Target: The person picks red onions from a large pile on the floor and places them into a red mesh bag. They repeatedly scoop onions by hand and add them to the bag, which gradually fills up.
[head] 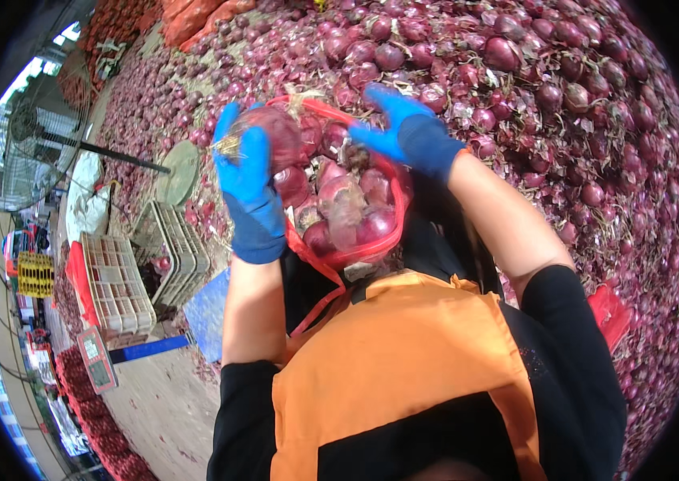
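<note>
A red mesh bag stands open in front of me, filled with red onions. My left hand, in a blue coated glove, holds a large red onion over the bag's left rim; dry roots show between its fingers. Across from it is my right hand, gloved the same way, with fingers apart at the bag's upper right rim. It holds no onion; whether its fingertips touch the rim cannot be told. A red drawstring hangs from the bag toward my orange apron.
A large heap of red onions spreads ahead and right. At left stand plastic crates, a platform scale with its display, and a pedestal fan. Filled red sacks line the lower left.
</note>
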Demonstrator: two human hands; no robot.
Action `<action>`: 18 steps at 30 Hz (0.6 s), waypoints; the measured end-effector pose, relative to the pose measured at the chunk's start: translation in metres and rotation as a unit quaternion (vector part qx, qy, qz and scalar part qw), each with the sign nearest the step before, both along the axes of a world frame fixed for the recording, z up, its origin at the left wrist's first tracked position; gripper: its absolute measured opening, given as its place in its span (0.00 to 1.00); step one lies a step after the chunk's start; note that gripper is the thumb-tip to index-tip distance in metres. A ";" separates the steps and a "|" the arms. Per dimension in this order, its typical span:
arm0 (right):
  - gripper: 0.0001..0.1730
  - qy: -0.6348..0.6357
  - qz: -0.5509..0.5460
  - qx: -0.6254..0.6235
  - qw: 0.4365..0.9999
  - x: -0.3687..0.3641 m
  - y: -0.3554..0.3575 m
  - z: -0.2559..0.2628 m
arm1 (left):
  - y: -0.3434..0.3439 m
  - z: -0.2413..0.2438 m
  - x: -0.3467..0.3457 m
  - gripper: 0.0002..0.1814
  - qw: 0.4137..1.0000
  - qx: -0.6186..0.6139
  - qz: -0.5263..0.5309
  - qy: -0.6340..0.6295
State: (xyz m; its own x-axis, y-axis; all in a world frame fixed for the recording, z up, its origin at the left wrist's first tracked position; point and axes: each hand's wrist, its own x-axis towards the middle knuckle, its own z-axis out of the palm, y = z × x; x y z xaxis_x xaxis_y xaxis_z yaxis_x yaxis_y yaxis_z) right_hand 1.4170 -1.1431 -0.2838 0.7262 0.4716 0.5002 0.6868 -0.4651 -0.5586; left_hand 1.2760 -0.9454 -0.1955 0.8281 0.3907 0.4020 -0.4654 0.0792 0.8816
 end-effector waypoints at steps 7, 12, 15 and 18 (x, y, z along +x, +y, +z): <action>0.11 0.307 0.088 0.221 0.922 0.001 -0.036 0.027 | -0.056 -0.042 0.049 0.41 0.729 0.682 -0.021 0.048; 0.18 0.081 0.064 0.349 0.932 -0.037 -0.039 -0.016 | -0.050 -0.053 0.070 0.42 0.754 0.644 -0.091 0.092; 0.18 0.209 -0.032 0.256 0.943 -0.021 -0.104 -0.044 | -0.037 -0.051 0.056 0.44 0.694 0.703 -0.066 0.140; 0.28 0.296 -0.218 0.129 0.921 0.019 -0.158 -0.195 | -0.030 -0.053 0.043 0.44 0.711 0.678 -0.072 0.174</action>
State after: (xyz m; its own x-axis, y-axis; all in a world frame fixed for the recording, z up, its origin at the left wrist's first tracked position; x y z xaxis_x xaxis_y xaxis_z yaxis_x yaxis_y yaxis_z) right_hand 1.4356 -1.3011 -0.4785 0.9999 -0.0073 0.0102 0.0062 -0.4244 -0.9055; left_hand 1.3194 -0.9749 -0.2488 0.9615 -0.2595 0.0901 -0.2741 -0.9280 0.2523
